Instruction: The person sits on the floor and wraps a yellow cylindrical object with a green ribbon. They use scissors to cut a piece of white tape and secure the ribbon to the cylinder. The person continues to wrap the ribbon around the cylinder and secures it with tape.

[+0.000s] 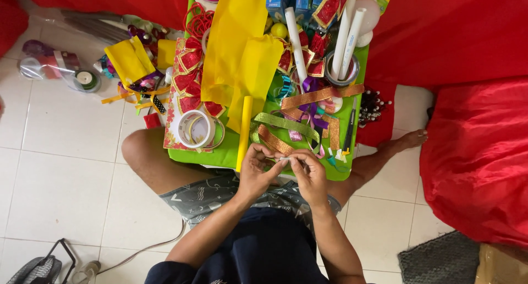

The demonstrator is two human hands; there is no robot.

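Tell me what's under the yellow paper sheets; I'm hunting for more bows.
Red bows show at the left edge of the yellow paper sheets and green table below; whatever lies beneath is covered.

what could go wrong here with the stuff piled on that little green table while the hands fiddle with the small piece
1. The left hand and right hand pinch a small pale piece at the edge of the green table; if it slips, it may drop into the lap.
2. The yellow stick overhangs that edge beside the left hand; a nudge could knock it off.
3. Loose glitter ribbons lie just ahead and could snag or be dragged.
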